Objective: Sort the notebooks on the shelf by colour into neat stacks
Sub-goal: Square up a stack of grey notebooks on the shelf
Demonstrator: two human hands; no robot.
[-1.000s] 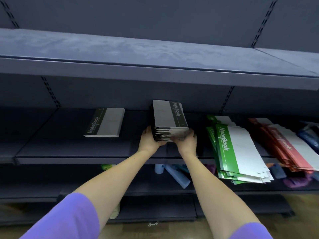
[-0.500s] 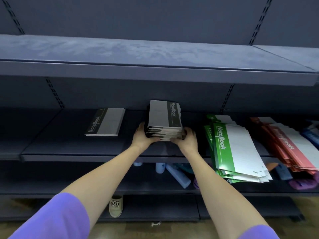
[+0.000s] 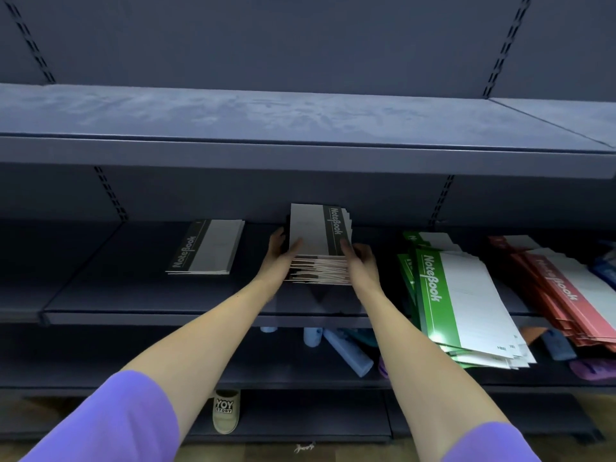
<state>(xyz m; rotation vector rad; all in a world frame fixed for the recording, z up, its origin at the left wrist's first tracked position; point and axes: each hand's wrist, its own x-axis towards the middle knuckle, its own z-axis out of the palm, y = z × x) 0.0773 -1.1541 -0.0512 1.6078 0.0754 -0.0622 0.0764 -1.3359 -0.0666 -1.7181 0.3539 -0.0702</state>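
A thick stack of black-and-white notebooks point(image 3: 315, 235) is at the middle of the dark shelf point(image 3: 133, 295). My left hand point(image 3: 278, 258) grips its left side and my right hand point(image 3: 361, 261) grips its right side, thumbs on the top cover. The stack's lower edges are fanned and uneven. One black-and-white notebook point(image 3: 206, 248) lies flat to the left. To the right a slanted pile of green notebooks point(image 3: 456, 301) overhangs the shelf's front edge, and a red pile point(image 3: 560, 288) lies further right.
A bare dusty shelf point(image 3: 300, 128) juts out overhead. Below, a lower shelf holds blue rolls point(image 3: 346, 351) and purple items point(image 3: 593, 368). A beige slipper point(image 3: 226, 411) stands on the bottom shelf. Something blue point(image 3: 605, 271) shows at the far right.
Both hands shifted the black-and-white stack slightly left and moved from its front edge to its sides. The view dropped a little.
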